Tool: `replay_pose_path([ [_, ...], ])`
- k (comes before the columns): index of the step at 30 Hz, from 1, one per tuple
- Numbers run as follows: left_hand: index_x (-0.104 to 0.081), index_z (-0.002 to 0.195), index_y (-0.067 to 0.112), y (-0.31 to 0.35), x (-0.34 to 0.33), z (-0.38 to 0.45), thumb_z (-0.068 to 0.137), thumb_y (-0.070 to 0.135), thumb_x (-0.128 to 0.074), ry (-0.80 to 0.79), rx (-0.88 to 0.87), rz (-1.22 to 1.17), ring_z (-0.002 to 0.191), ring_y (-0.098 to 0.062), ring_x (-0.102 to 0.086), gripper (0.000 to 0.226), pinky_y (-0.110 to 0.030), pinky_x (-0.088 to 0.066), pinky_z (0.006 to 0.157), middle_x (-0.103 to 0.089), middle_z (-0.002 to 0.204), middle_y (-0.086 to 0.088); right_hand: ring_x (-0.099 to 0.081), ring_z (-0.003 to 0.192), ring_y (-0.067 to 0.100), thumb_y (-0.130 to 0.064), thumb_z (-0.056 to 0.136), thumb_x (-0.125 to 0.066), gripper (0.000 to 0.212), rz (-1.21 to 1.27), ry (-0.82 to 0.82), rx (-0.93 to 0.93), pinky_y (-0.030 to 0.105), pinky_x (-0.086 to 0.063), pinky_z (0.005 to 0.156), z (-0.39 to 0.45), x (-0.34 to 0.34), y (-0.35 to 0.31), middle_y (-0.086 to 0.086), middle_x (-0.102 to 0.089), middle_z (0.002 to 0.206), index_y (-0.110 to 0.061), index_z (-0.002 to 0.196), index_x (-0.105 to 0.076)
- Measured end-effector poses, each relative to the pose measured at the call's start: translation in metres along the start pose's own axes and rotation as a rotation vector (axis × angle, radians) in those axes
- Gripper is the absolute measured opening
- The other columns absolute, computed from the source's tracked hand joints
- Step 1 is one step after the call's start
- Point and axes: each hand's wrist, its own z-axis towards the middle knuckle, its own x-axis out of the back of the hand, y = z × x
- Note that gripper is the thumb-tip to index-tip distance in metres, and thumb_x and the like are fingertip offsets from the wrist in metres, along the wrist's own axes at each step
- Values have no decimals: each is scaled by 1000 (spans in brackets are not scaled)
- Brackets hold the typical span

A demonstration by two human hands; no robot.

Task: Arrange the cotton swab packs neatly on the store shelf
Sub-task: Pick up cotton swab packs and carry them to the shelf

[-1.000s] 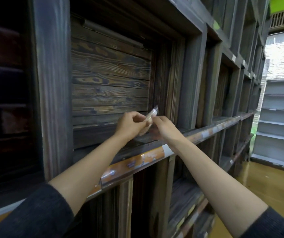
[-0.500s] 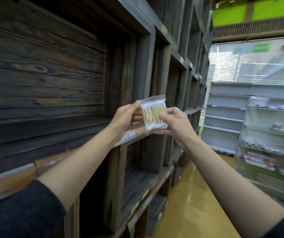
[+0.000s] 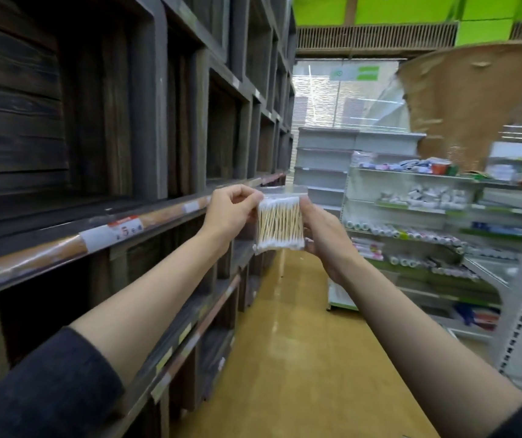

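A shop aisle with a shiny yellow floor (image 3: 300, 358) runs away into the distance, a tall dark wooden shelf (image 3: 146, 216) along its left side and pale metal racks (image 3: 417, 216) of small goods on the right. Out in front of the wooden shelf, over the aisle and just beyond the shelf's front edge, both hands hold one clear cotton swab pack (image 3: 280, 224) upright. The left hand (image 3: 229, 213) pinches its top left corner with curled fingers; the right hand (image 3: 324, 230) cups it from behind and the right, fingers wrapped round the edge. The pack touches no shelf. The wooden compartments in view look bare, and a price tag (image 3: 125, 230) sits on the rail nearby. By my reading the arranging is barely begun: this pack is not yet placed, and no other packs are visible on the shelf.
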Motion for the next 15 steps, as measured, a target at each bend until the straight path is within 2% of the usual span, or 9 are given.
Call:
replay_pose_path([
  [2,-66,79,12,-6,-13,1,90,10,-61,-43,-16,-1,74,-17,-63,12,-26,-52,68,-68,82,-10,-67,96,29,-41,95,-48,37,2,13,-20,48,-52,86,-1,10,6,13,-69,103,-10,108,-64],
  [6,-65,80,9,-15,-30,7,91,9,-60,-80,-19,-33,74,-23,-61,12,-28,-51,65,-67,83,-15,-65,82,19,-28,96,-52,25,8,15,-2,35,-54,77,2,25,11,8,-68,90,-7,99,-65],
  [9,-64,84,6,-25,-39,17,92,10,-57,-108,-15,-66,81,-25,-60,11,-35,-51,75,-65,90,-20,-63,77,15,-27,97,-51,23,-14,13,4,28,-53,71,12,31,15,4,-67,84,-8,94,-65],
  [11,-64,84,9,-33,-42,27,92,11,-57,-124,-31,-102,84,-24,-61,11,-36,-51,81,-65,91,-18,-63,74,12,-26,97,-50,23,-31,22,-2,25,-54,68,22,31,18,2,-67,84,-9,96,-65],
  [15,-65,87,8,-49,-42,60,93,14,-56,-189,-57,-166,80,-21,-62,12,-30,-52,75,-66,85,-10,-63,73,8,-27,99,-46,25,-62,58,-3,22,-53,64,50,28,24,0,-67,86,-11,103,-65],
])
